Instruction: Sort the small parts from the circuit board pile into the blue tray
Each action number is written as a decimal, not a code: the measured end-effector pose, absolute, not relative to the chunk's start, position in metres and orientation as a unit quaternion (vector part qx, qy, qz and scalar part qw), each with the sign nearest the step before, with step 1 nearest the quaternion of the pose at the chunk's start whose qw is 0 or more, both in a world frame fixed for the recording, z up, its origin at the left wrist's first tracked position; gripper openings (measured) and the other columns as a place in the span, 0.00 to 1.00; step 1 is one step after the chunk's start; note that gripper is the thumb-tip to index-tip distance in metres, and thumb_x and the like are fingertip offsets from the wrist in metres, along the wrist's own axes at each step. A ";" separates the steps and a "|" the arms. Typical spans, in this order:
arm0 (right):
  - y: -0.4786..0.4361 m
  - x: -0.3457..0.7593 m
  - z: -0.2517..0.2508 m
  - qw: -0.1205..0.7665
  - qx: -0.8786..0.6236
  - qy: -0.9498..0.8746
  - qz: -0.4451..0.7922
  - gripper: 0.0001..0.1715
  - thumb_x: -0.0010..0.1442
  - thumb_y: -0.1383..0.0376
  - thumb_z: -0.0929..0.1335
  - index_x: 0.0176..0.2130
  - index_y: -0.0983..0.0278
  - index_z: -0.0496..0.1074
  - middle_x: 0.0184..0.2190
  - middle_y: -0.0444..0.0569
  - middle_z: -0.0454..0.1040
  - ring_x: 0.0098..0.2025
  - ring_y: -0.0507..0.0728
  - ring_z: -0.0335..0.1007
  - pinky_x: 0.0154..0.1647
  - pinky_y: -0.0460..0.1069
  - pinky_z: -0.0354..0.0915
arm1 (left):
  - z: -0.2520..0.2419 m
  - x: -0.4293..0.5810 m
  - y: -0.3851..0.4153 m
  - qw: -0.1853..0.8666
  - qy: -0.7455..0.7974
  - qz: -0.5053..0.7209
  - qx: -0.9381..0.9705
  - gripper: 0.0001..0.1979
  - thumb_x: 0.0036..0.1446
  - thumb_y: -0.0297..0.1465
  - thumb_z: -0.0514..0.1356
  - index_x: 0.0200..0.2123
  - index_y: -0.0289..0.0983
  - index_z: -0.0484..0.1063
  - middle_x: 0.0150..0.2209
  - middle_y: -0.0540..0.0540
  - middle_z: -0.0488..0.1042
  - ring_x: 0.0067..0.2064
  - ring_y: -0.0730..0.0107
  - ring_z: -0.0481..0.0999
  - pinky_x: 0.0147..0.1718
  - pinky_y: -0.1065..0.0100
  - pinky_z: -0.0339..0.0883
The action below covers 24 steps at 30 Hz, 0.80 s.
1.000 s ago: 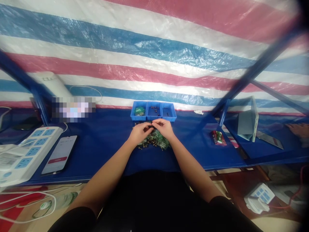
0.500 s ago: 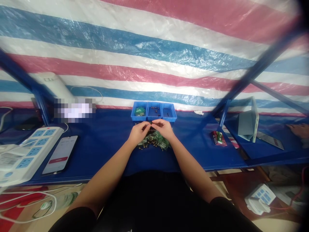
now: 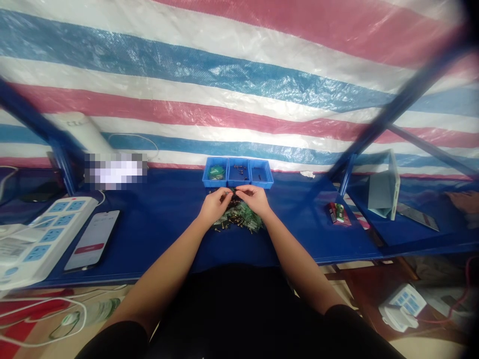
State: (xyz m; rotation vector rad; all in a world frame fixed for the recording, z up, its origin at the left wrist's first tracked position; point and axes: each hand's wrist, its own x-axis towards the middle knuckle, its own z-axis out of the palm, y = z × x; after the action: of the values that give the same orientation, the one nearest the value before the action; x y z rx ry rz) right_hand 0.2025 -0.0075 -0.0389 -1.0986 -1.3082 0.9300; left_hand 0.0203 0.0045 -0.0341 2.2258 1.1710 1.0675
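Both my hands meet over a heap of small green circuit boards and dark parts (image 3: 239, 217) on the blue table (image 3: 164, 224). My left hand (image 3: 214, 205) is pinched, its fingertips touching those of my right hand (image 3: 254, 198), which is pinched too. Between the fingertips is a tiny part, too small to name. Just behind the hands stands a blue tray with three compartments (image 3: 238, 173): something green in the left one, small dark bits in the middle and right ones.
A phone (image 3: 93, 239) with a lit screen and a white power strip (image 3: 37, 239) lie at the left. A small red and green pack (image 3: 338, 213) and a propped tablet (image 3: 383, 187) sit at the right. Another person's hand (image 3: 464, 199) shows at the far right. A striped tarp hangs behind.
My fingertips have shifted slightly while staying together over the heap. Nothing else has moved.
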 end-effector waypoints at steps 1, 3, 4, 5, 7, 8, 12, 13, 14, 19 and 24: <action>-0.008 0.202 -0.039 0.562 -0.465 -0.558 0.396 0.17 0.49 0.55 0.74 0.37 0.62 0.79 0.37 0.50 0.80 0.38 0.58 0.76 0.43 0.54 0.73 | -0.034 0.020 0.005 0.203 0.421 0.380 0.798 0.14 0.64 0.41 0.52 0.42 0.40 0.71 0.29 0.51 0.75 0.28 0.72 0.71 0.30 0.71 0.62; -0.009 0.201 -0.037 0.562 -0.458 -0.562 0.397 0.19 0.49 0.55 0.74 0.39 0.62 0.79 0.37 0.50 0.80 0.38 0.58 0.76 0.43 0.53 0.72 | -0.034 0.020 0.005 0.203 0.425 0.374 0.799 0.14 0.65 0.41 0.50 0.41 0.39 0.70 0.29 0.51 0.74 0.27 0.72 0.71 0.29 0.71 0.61; -0.009 0.201 -0.037 0.563 -0.455 -0.564 0.398 0.19 0.49 0.55 0.74 0.40 0.62 0.79 0.37 0.50 0.80 0.39 0.57 0.76 0.43 0.53 0.72 | -0.033 0.020 0.004 0.204 0.425 0.370 0.801 0.14 0.65 0.41 0.50 0.41 0.39 0.70 0.29 0.51 0.74 0.27 0.72 0.71 0.29 0.71 0.61; -0.010 0.200 -0.036 0.564 -0.452 -0.565 0.398 0.20 0.49 0.55 0.74 0.41 0.62 0.78 0.38 0.50 0.80 0.39 0.57 0.76 0.43 0.53 0.72 | -0.033 0.020 0.004 0.205 0.424 0.367 0.802 0.14 0.65 0.41 0.49 0.41 0.39 0.70 0.29 0.51 0.74 0.27 0.72 0.71 0.29 0.71 0.61; -0.011 0.200 -0.035 0.561 -0.453 -0.569 0.397 0.19 0.50 0.55 0.74 0.40 0.62 0.79 0.38 0.50 0.80 0.39 0.57 0.76 0.43 0.52 0.72 | -0.031 0.020 0.003 0.205 0.423 0.364 0.804 0.15 0.65 0.41 0.49 0.41 0.39 0.70 0.29 0.51 0.73 0.28 0.71 0.71 0.30 0.70 0.62; -0.011 0.200 -0.034 0.557 -0.456 -0.571 0.395 0.18 0.50 0.54 0.74 0.39 0.62 0.79 0.37 0.50 0.80 0.39 0.58 0.76 0.43 0.52 0.72 | -0.030 0.019 0.002 0.206 0.424 0.362 0.804 0.15 0.65 0.41 0.48 0.41 0.39 0.70 0.29 0.50 0.73 0.28 0.71 0.71 0.30 0.70 0.62; -0.011 0.201 -0.035 0.551 -0.469 -0.570 0.389 0.17 0.51 0.54 0.73 0.37 0.62 0.80 0.36 0.50 0.80 0.38 0.58 0.76 0.42 0.52 0.72 | -0.028 0.020 0.000 0.217 0.421 0.366 0.801 0.15 0.64 0.42 0.51 0.43 0.40 0.70 0.29 0.51 0.74 0.29 0.72 0.72 0.30 0.71 0.62; -0.011 0.201 -0.035 0.553 -0.469 -0.569 0.388 0.17 0.51 0.54 0.73 0.37 0.62 0.80 0.36 0.50 0.80 0.38 0.58 0.76 0.41 0.52 0.72 | -0.028 0.020 0.000 0.220 0.418 0.369 0.800 0.14 0.64 0.42 0.51 0.44 0.40 0.69 0.29 0.52 0.73 0.28 0.72 0.72 0.30 0.71 0.62; -0.011 0.202 -0.035 0.554 -0.469 -0.568 0.388 0.17 0.51 0.54 0.73 0.37 0.62 0.80 0.36 0.50 0.80 0.37 0.58 0.76 0.41 0.52 0.72 | -0.028 0.020 0.000 0.220 0.417 0.372 0.800 0.14 0.63 0.42 0.52 0.44 0.40 0.69 0.28 0.52 0.73 0.28 0.72 0.71 0.30 0.71 0.62; -0.011 0.200 -0.034 0.551 -0.463 -0.569 0.398 0.18 0.51 0.53 0.73 0.37 0.62 0.79 0.36 0.50 0.80 0.37 0.58 0.76 0.41 0.52 0.71 | -0.028 0.021 0.000 0.208 0.410 0.374 0.805 0.15 0.64 0.42 0.50 0.43 0.40 0.71 0.29 0.51 0.74 0.28 0.73 0.71 0.30 0.71 0.62; -0.012 0.199 -0.033 0.551 -0.459 -0.572 0.398 0.18 0.51 0.53 0.73 0.38 0.62 0.79 0.35 0.49 0.80 0.35 0.56 0.75 0.39 0.51 0.71 | -0.026 0.020 0.000 0.199 0.414 0.369 0.808 0.17 0.65 0.42 0.49 0.40 0.39 0.73 0.30 0.50 0.75 0.30 0.72 0.72 0.31 0.71 0.63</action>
State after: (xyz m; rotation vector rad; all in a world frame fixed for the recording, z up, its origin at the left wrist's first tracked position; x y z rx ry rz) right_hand 0.1992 -0.0118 -0.0329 -1.0860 -1.3545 0.9406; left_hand 0.0199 0.0000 -0.0265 2.2599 1.1586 1.0309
